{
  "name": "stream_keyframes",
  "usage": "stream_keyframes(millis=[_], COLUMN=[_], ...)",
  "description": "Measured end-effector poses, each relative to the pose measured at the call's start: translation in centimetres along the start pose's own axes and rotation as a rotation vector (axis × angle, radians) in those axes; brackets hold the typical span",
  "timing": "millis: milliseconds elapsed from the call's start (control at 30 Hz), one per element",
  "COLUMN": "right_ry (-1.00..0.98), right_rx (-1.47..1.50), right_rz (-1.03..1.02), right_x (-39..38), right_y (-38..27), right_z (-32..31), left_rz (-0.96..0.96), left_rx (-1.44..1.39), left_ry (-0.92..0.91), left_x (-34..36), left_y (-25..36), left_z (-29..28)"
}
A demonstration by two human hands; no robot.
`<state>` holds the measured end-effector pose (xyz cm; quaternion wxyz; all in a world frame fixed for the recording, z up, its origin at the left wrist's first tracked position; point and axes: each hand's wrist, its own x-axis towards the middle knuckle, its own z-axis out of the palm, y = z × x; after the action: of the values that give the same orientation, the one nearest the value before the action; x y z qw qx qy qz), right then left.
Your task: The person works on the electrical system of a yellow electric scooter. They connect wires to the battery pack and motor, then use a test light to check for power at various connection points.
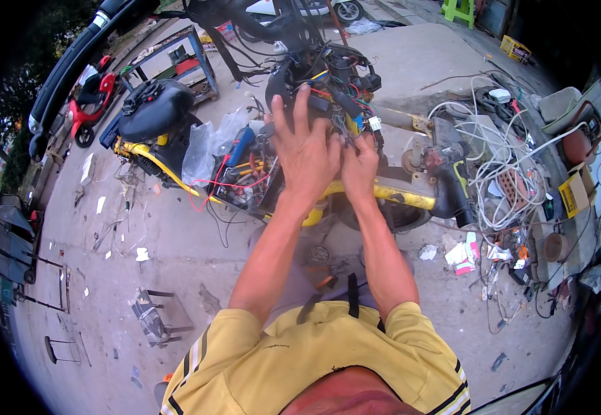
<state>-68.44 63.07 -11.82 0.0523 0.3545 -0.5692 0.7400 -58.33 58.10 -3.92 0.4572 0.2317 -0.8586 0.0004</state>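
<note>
My left hand reaches over the stripped front of a yellow-framed scooter. Two of its fingers stretch forward, while the thumb and the others bend in at a bundle of thin wires. Close beside it, my right hand pinches at the same bundle, its fingertips pressed together. A white plug connector hangs just past the right fingertips. Loose black, red, blue and yellow wiring crowds the area ahead of both hands. Exactly which wire each hand grips is hidden by the fingers.
An open compartment holds tools and a red lead, with a clear plastic bag beside it. The black seat is at left. Coiled white cable and scraps litter the right. A small stool stands lower left.
</note>
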Motion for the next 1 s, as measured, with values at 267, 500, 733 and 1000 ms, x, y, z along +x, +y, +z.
stream_keyframes(millis=[267, 500, 733, 1000], right_ry=[-0.040, -0.039, 0.035, 0.042], right_rx=[0.025, 0.155, 0.310, 0.362], right_rz=[0.116, 0.077, 0.231, 0.306], right_x=[0.2, -0.3, -0.3, -0.2], right_y=[0.6, -1.2, -1.6, -1.1], right_z=[-0.1, 0.0, -0.5, -0.6], left_rz=[0.019, -0.034, -0.048, 0.003], left_rx=[-0.054, 0.050, 0.072, 0.147], left_ry=[0.031, 0.051, 0.045, 0.094], left_x=[-0.2, -0.1, 0.2, 0.3], left_y=[-0.1, 0.4, 0.6, 0.5], left_z=[-0.1, 0.0, 0.2, 0.5])
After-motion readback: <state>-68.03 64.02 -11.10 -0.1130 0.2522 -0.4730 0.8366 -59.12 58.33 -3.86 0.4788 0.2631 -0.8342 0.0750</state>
